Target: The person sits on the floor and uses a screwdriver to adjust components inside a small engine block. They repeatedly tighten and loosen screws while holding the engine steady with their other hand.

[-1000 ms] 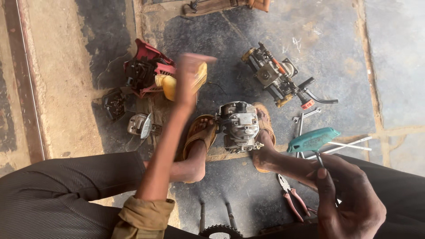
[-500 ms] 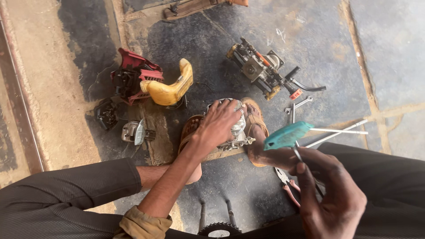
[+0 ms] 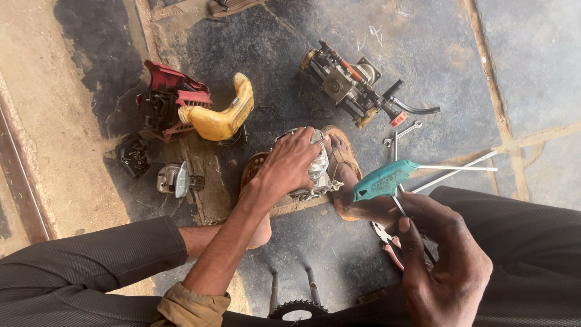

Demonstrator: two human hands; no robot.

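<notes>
A: What lies farthest left?

B: A small black part on the stained floor, and just right of it a little grey metal piece. Farther off sits a red and black housing, with a yellow plastic cover touching its right side.

A: And the left hand?

B: The left hand comes up from the near edge on a bare forearm with a rolled tan cuff. It lies on top of the small metal engine, fingers spread and curved over its top, pressing down rather than pinching.

A: Where is the engine itself?

B: In the middle of the floor, held between the person's two sandalled feet, one on either side.

A: Farther right?

B: At the far side lies a second engine part with a black tube and a red cap. Near its right end is a small spanner. Nearer, two long thin metal rods run off to the right.

A: The right hand?

B: The right hand is near, at the right. Its thumb and fingers are closed around the thin shaft of a tool with a teal handle, which sticks out towards the engine. Red-handled pliers lie just under the hand, mostly hidden.

A: Anything nearest?

B: A toothed sprocket at the near edge, between dark trouser legs.
</notes>
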